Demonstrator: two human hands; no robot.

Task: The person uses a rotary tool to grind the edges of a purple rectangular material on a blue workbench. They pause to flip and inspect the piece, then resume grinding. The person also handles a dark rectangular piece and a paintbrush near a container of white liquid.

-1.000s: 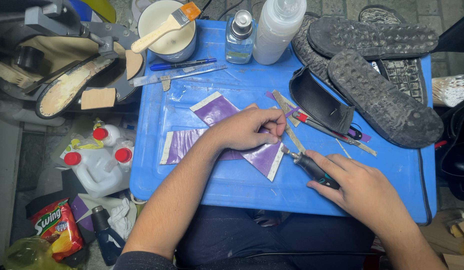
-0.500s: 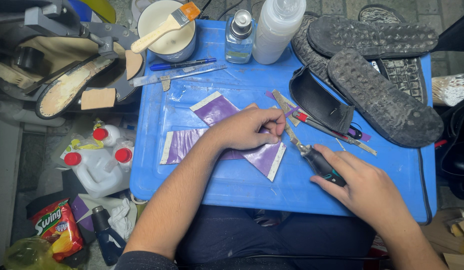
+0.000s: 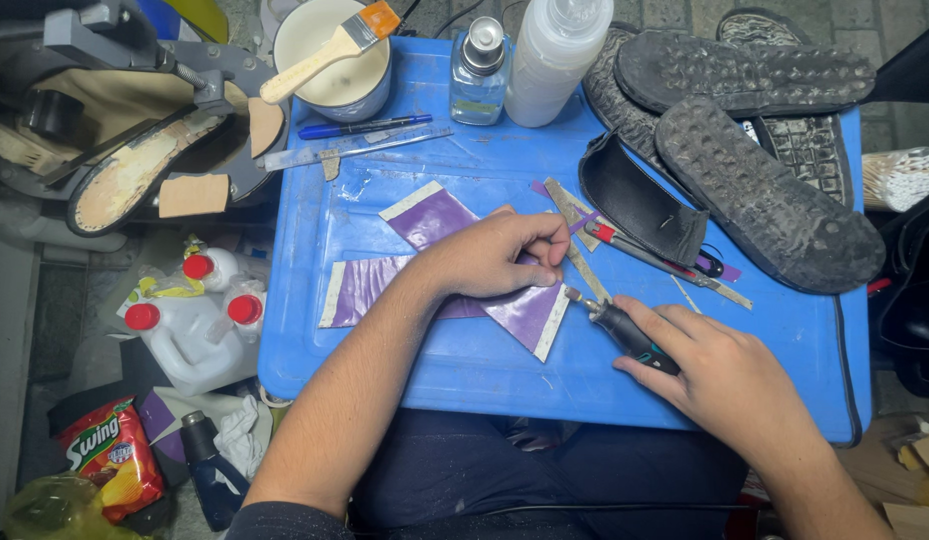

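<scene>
My left hand (image 3: 497, 258) presses down on purple material pieces (image 3: 440, 218) with pale edges, lying on a blue plastic lid (image 3: 455, 370) used as a work surface. My right hand (image 3: 720, 375) grips a small dark rotary tool (image 3: 625, 330) like a pen. Its tip sits at the right edge of the purple piece, just below my left fingertips. Thin cut strips (image 3: 575, 215) lie just beyond the hands.
Black shoe soles (image 3: 775, 195) and a black shoe part (image 3: 640, 200) lie at the right. A cup with a brush (image 3: 330, 50), a small bottle (image 3: 480, 65), a white squeeze bottle (image 3: 555, 55), a pen and a ruler (image 3: 360, 145) stand at the back. White jugs (image 3: 190, 330) sit left, below the lid.
My right hand has shifted the rotary tool slightly left and down along the edge of the purple piece. My left hand has kept its hold.
</scene>
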